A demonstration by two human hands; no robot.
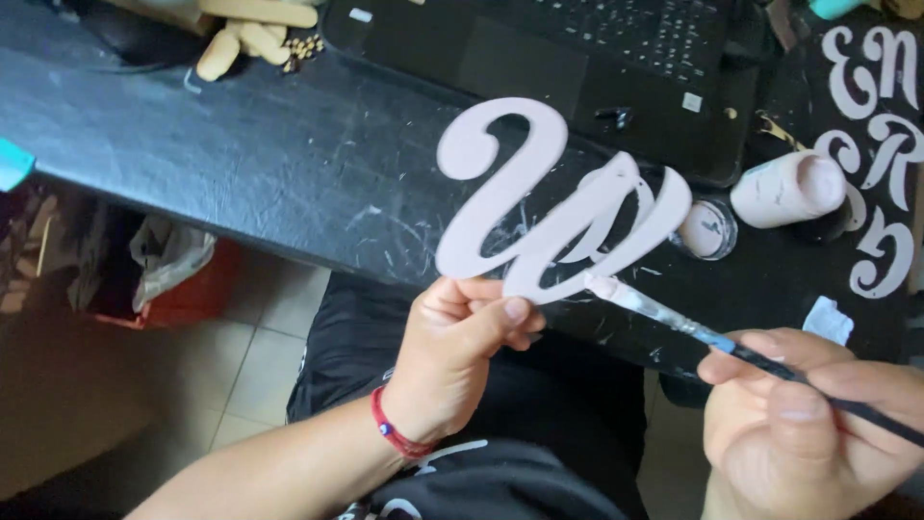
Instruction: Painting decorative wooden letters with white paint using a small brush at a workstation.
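Pale-pink cutout letter (549, 197) is being pinched by the closed left hand (462, 342). The right hand (799, 414), fingers closed round a paintbrush (674, 318), is touching its bristles to the letter's lower edge. Wet paint may be smearing onto the fingertips gripping nearby.

Flat wooden cutout letter in a curly script shape (549, 207), coated pale pink, held upright-ish above the table edge. Thin black-handled paintbrush (674, 318), bristles loaded with pink, tip touching its lower right edge.
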